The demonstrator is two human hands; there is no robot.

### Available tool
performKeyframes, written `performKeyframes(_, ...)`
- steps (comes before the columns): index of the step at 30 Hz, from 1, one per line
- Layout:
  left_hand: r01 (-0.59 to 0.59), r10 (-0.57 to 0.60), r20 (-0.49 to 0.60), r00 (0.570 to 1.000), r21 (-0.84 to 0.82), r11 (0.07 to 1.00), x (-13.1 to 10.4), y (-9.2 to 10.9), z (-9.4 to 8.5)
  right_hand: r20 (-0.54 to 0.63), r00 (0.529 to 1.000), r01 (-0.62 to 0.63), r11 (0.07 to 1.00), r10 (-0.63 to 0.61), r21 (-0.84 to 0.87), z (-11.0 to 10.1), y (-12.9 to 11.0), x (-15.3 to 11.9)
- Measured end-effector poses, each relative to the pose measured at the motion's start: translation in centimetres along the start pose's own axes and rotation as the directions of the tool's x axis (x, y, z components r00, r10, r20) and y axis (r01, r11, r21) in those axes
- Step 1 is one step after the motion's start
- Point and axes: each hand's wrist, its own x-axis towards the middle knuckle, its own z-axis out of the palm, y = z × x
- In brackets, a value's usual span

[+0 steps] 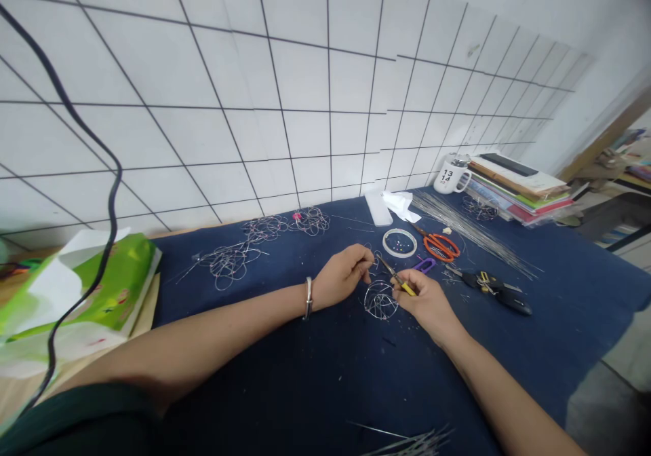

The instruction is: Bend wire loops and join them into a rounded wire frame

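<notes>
My right hand [424,300] is closed around pliers with yellow handles [407,286], whose tips point up and left toward my left hand. With fingers pinched together, my left hand [346,274] is at thin wire to the left of the plier tips; the exact grip is too small to make out. A round piece of bent silvery wire [381,301] with small beads hangs or lies just below, between my two hands. Just behind the pliers are a purple-handled tool [424,264] and a white ring-shaped dish [386,244] holding small beads.
Tangled wire pieces [228,266] lie at the left. Orange scissors [441,247], long straight wires [472,232], keys [501,293], a white mug [450,174] and stacked books [523,188] are at the right. A green tissue pack [122,283] sits far left; more wires [417,444] lie in front.
</notes>
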Motion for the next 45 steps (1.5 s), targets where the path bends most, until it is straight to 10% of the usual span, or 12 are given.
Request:
performKeyframes(13,0.31,-0.076,0.412,0.908,-0.539,0.784,0.6,0.2,-0.5,-0.051,0.998,0.036,0.993,-0.042,-0.109,0.3,0.4,0.0)
performKeyframes(45,0.291,-0.063,0.406,0.912,-0.53,0.797,0.5,-0.1,0.0,-0.075,0.993,0.079,0.981,-0.093,-0.177,1.1,0.4,0.3)
